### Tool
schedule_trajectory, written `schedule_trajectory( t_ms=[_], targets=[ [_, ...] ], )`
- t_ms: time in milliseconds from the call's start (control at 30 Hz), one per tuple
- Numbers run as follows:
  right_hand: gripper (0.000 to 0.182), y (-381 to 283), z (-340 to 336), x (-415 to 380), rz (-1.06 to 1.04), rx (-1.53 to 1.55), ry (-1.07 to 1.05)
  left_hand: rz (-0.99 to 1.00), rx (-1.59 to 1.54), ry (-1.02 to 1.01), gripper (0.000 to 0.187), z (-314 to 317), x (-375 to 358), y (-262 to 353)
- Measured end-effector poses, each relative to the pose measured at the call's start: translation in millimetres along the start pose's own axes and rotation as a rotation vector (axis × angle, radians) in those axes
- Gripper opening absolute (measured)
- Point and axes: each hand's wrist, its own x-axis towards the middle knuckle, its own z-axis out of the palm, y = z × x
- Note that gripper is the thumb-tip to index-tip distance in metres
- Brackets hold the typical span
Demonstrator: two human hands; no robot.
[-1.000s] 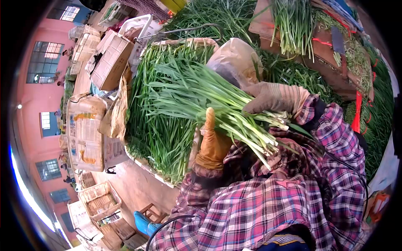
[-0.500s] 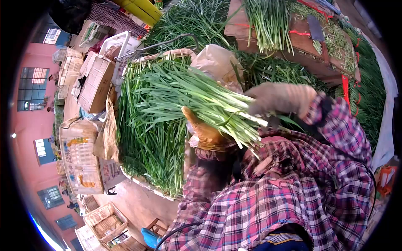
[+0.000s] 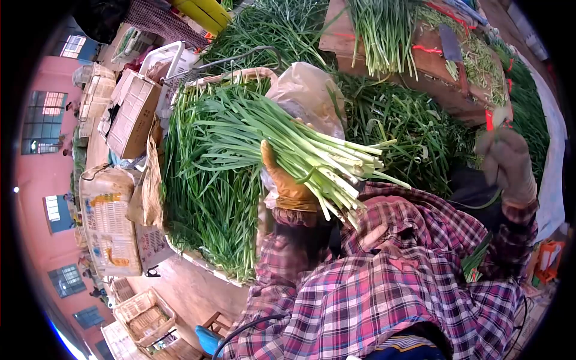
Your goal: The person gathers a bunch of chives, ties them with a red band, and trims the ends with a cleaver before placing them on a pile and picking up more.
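Note:
A bunch of long green garlic chives with pale stem ends lies across my left hand, which wears an orange-brown glove and is closed around it, thumb up. The stem ends point right, toward my plaid shirt, and the leaves spread left over a crate of chives. Off to the right, my right hand, in a dusty grey-brown glove, is apart from the bunch. Its fingers are bent together, and a thin green chive leaf trails from it, slightly blurred.
A wooden block bears another chive bunch, a wide-bladed knife, red ties and trimmings. Loose chives lie below it. A plastic bag sits behind the held bunch. Cardboard boxes and plastic baskets stand at the left.
My right hand has moved from the stem ends out to the right, with a thin leaf trailing from it. The left hand still holds the bunch, nearly in place.

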Motion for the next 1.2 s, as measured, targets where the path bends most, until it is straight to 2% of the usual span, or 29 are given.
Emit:
schedule_trajectory(
  t_ms=[67,100,133,200,267,333,400,433,500,533,600,633,667,700,733,767,800,833,867,933,967,1000,1067,1133,1167,1200],
  targets=[
    [0.031,-1,-10,7,0.289,-0.211,0.141,0.071,0.154,0.009,0.060,4,3,-2],
    [0.041,28,-8,15,-0.032,-0.739,0.131,0.066,0.163,0.053,0.060,9,0,-5],
    [0.049,25,4,26,-0.096,-1.298,0.067,0.065,0.171,0.094,0.060,13,-1,-6],
    [0.051,20,26,37,-0.450,-0.791,0.051,0.080,0.143,0.116,0.059,11,1,-7],
    [0.049,-23,61,51,-0.568,-0.501,-0.044,0.072,0.113,0.086,0.059,13,-1,-9],
    [0.039,-44,103,68,-0.842,-0.500,-0.072,0.024,0.033,0.037,0.059,15,0,-7],
    [0.034,-35,140,87,-1.087,-0.730,0.093,0.033,0.172,0.106,0.060,12,3,-9],
    [0.034,-42,149,88,-1.091,-0.726,0.095,0.030,0.080,0.028,0.060,32,-1,-10],
    [0.020,-53,162,88,-0.876,-1.415,0.049,0.029,0.065,0.075,0.059,13,3,-7],
    [0.020,-52,160,89,-0.877,-1.414,0.045,0.022,0.107,0.102,0.060,7,6,-7],
    [0.011,-41,149,90,-1.120,-1.231,0.067,0.004,0.190,0.154,0.062,-6,11,-6],
    [0.008,-37,147,88,-1.199,-0.854,0.120,0.004,0.185,0.152,0.061,-2,11,-7],
    [0.012,-38,132,79,-0.911,-0.250,-0.216,-0.002,0.135,0.148,0.057,1,9,-6],
    [0.013,-54,116,60,-0.693,-0.050,-0.309,-0.008,0.086,0.144,0.054,5,7,-6],
    [0.014,-50,107,49,-0.614,0.246,-0.224,-0.014,0.036,0.140,0.051,9,6,-5],
    [0.017,-43,90,45,-0.733,0.201,-0.135,0.007,0.092,0.137,0.050,11,4,-5],
    [0.014,-36,71,42,-0.691,0.366,-0.212,0.026,0.149,0.133,0.050,14,2,-5],
    [0.012,-25,58,38,-0.510,0.199,-0.105,0.078,0.206,0.142,0.050,20,3,-5],
    [0.011,-14,46,35,-0.326,0.032,0.005,0.002,0.134,0.170,0.051,13,5,-2],
    [0.010,20,37,50,-0.206,-0.345,-0.081,0.119,0.309,0.171,0.052,7,6,-1],
    [0.017,60,24,60,-0.490,-1.055,-0.039,0.110,0.313,0.121,0.052,18,3,-3],
    [0.026,47,41,58,-0.124,-1.403,0.019,0.098,0.316,0.103,0.054,20,3,-2],
    [0.033,60,55,56,-0.344,-0.754,0.109,0.058,0.245,0.130,0.056,13,4,1],
    [0.046,39,75,53,-0.175,-0.201,-0.164,0.075,0.278,0.106,0.057,10,10,4],
    [0.049,34,86,49,-0.110,-0.051,-0.256,0.086,0.296,0.108,0.058,8,12,5],
    [0.043,26,96,45,0.102,0.145,-0.335,0.101,0.312,0.113,0.058,10,14,6]
  ],
)
